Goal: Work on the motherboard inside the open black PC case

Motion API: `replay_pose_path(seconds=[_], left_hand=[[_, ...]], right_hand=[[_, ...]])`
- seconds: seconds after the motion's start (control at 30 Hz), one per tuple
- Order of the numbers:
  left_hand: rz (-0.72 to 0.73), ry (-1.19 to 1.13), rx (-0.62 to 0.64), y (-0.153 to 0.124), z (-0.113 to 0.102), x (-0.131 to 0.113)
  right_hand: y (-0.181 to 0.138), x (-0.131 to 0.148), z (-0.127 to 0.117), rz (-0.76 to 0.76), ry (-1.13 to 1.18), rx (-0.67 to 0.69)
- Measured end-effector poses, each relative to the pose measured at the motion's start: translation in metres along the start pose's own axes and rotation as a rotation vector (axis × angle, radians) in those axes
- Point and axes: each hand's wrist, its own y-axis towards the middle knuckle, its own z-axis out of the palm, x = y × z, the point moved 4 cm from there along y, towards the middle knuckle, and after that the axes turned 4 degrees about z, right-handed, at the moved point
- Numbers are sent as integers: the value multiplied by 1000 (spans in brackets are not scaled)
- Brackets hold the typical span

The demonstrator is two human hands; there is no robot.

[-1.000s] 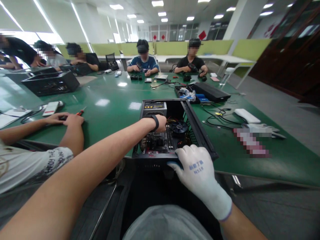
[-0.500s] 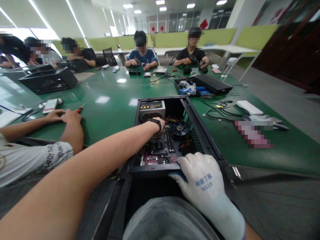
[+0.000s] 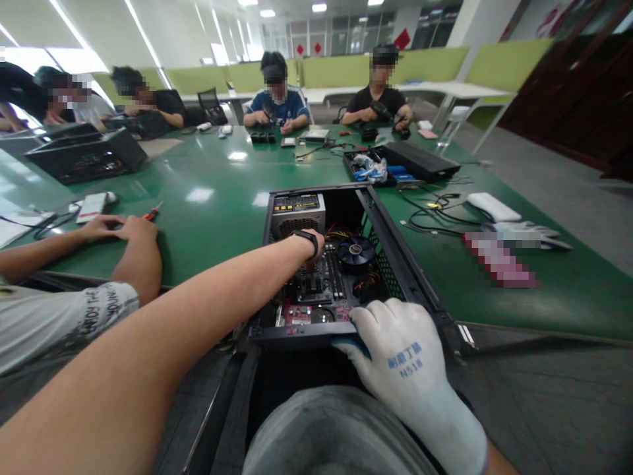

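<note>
An open black computer case [image 3: 301,333] lies on its side at the table's near edge, partly over my lap. My bare left hand [image 3: 317,244], with a black band on its wrist, reaches down inside it beside the power supply [image 3: 299,214]. Its fingers are hidden behind the hand and wrist. In a white glove, my right hand [image 3: 403,343] grips the near rim of the case, thumb below and fingers over the top. Between the hands show the motherboard [image 3: 316,287], a black cooling fan [image 3: 355,253] and a red circuit board [image 3: 299,315].
A co-worker's hands [image 3: 121,227] rest at left near a screwdriver [image 3: 152,212]. On the green table [image 3: 198,165], cables [image 3: 425,211], a white glove [image 3: 527,232] and a pinkish-red item [image 3: 499,260] lie at right. Beyond the case stands a black tray [image 3: 353,168]. Other people sit around.
The view has shifted slightly. Both hands hold nearly the same places, the left inside the case and the right on its rim.
</note>
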Motion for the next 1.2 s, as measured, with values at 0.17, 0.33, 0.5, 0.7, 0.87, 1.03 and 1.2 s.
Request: replay_pose_path(seconds=[0.17, 0.33, 0.5, 0.7, 0.87, 1.03, 1.2], left_hand=[[-5, 1, -9, 3, 1, 1], [3, -25, -7, 9, 4, 4], [18, 7, 30, 11, 5, 5], [-11, -57, 2, 4, 1, 4], [21, 13, 50, 5, 3, 3], [9, 4, 63, 3, 2, 3], [8, -20, 48, -2, -1, 2]], right_hand=[[0, 0, 0, 0, -5, -15], [0, 0, -1, -1, 0, -24], [-1, 1, -2, 6, 1, -11], [1, 1, -2, 2, -6, -3], [1, 0, -2, -1, -9, -8], [0, 0, -2, 0, -7, -8], [1, 0, -3, -5, -6, -19]])
